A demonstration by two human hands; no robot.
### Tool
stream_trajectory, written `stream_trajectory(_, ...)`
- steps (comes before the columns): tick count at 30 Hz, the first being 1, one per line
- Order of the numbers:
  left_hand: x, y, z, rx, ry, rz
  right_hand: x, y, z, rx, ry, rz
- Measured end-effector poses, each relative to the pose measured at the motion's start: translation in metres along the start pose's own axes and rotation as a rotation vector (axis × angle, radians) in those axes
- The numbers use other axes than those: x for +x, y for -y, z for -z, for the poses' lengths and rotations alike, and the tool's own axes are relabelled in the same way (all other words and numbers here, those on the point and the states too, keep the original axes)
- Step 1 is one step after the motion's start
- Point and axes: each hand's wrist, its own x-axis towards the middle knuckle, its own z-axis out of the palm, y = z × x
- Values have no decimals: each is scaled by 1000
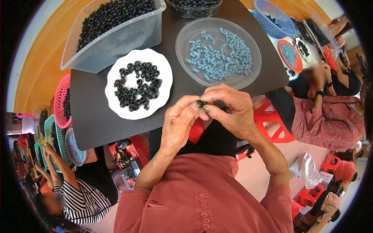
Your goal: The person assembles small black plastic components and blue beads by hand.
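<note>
A view from above shows a person in a rust-red buttoned shirt (198, 194) working at the near edge of a black table (93, 112). Both hands meet just in front of the chest, fingertips pressed together. The left hand (179, 122) and the right hand (229, 110) pinch one small black ring (201, 103) between thumbs and forefingers; only a sliver of it shows between the fingertips, just over the table's near edge. On the table, left of the hands, sits a white scalloped plate (161, 70) holding a loose heap of black rings (136, 85). Beyond the hands, to the right of the plate, lies a round clear plastic dish (186, 39) scattered with small pale blue springs (221, 54). At the far left of the table stands a large clear plastic bin (116, 42), tilted and filled with many more black rings. Another clear container of black pieces (194, 7) peeks in at the top edge. To the right, a second person in a patterned red top (330, 120) sits at a neighbouring table, near a blue basket (272, 19) and an orange dish (290, 54). At lower left, a third person in a black and white striped top (81, 202) reaches toward green and pink baskets (58, 128). Red plastic stools (272, 124) stand on the floor below.
</note>
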Motion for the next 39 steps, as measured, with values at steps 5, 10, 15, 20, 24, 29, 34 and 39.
stream_trajectory(5, 0, 1, 1, -27, 8, 2, -3, 1, -3, 113, -39, -125)
stream_trajectory(10, -3, -2, 0, 147, -73, -7, 1, 1, -2, 6, -3, 29)
stream_trajectory(15, -4, -2, -3, 284, -113, -60, -1, 6, -2, -37, -14, -11)
stream_trajectory(20, -4, 1, -1, 291, -91, -60, -2, 4, 0, -25, -9, -26)
stream_trajectory(24, -3, 4, 1, 298, -73, -24, -1, 4, 6, 24, 51, -69)
stream_trajectory(29, -2, 9, 1, 326, -91, -24, -1, 3, 4, -37, 49, -21)
stream_trajectory(34, -3, 12, 4, 144, -82, 12, -1, 0, 3, -55, 49, -29)
stream_trajectory(39, -1, 10, 0, -66, -67, -7, 3, -2, 1, -43, 15, -1)
